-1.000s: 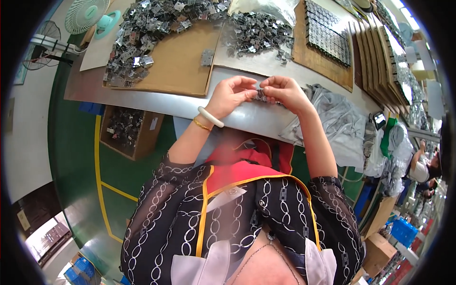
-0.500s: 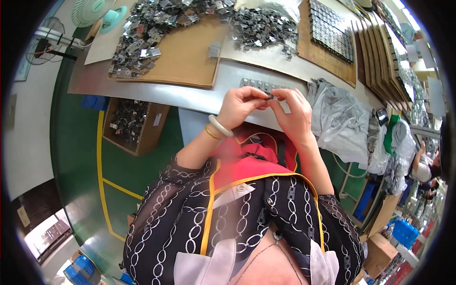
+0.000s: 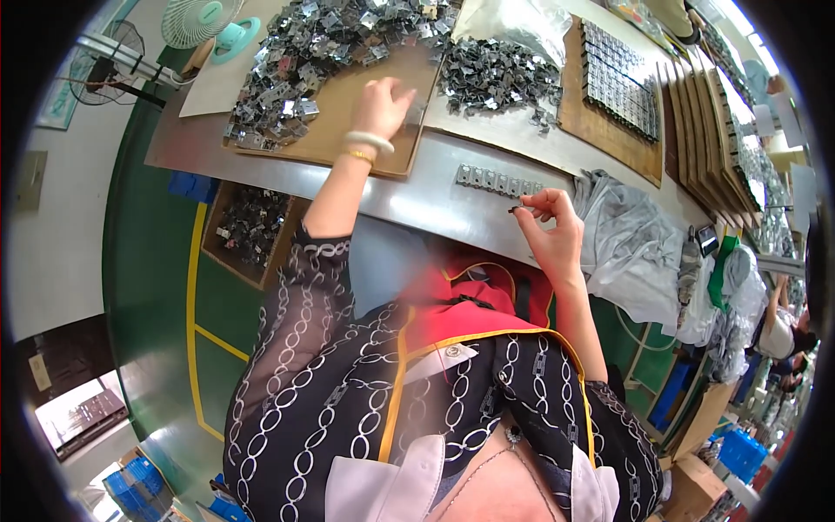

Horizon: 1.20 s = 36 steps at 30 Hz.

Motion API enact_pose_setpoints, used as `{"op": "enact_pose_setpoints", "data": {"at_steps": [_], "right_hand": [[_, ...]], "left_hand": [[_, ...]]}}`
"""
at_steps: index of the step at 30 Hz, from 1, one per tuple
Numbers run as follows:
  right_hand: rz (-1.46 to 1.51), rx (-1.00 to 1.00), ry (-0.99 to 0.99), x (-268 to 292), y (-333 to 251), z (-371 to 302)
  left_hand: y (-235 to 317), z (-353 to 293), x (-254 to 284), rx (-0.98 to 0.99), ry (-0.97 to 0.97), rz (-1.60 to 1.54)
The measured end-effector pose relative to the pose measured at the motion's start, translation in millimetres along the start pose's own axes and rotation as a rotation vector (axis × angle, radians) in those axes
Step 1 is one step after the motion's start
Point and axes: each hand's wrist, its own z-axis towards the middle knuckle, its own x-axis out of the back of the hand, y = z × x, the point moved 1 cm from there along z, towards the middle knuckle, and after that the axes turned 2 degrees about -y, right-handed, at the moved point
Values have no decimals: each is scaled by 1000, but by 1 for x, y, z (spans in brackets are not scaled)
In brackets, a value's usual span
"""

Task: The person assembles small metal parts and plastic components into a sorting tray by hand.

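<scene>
My left hand (image 3: 383,109) is over the shallow cardboard tray (image 3: 344,130), to the right of a heap of small shiny metal plates (image 3: 287,78). Its fingers look bent and slightly smeared, so whether they hold anything is unclear. My right hand (image 3: 552,230) hovers by the table's front edge, thumb and forefinger pinching a small dark piece (image 3: 515,209). Just beyond that hand lies a row of metal parts (image 3: 496,180) set side by side on the metal tabletop (image 3: 426,196).
A second heap of metal pieces (image 3: 496,78) sits right of the tray. Further right are a board of lined-up parts (image 3: 617,83), stacked boards (image 3: 696,130) and grey cloth (image 3: 631,235). A box of parts (image 3: 248,230) stands below the table; a fan (image 3: 196,22) is far left.
My hands were together at the row of parts. The left has moved away to the far left, over the tray; the right stays near the row and has dropped slightly nearer to me.
</scene>
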Motion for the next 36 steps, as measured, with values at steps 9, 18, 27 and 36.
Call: {"op": "enact_pose_setpoints", "data": {"at_steps": [9,18,27,36], "right_hand": [[25,-100,25,12,17,-5],[74,-130,29,11,27,-2],[305,-261,182,2,24,18],[117,-112,329,-7,6,6]], "left_hand": [[19,14,5,121,-496,-36],[29,-3,34,213,-175,-840],[127,-107,5,-119,-255,-645],[160,-146,-14,-192,-267,-463]]}}
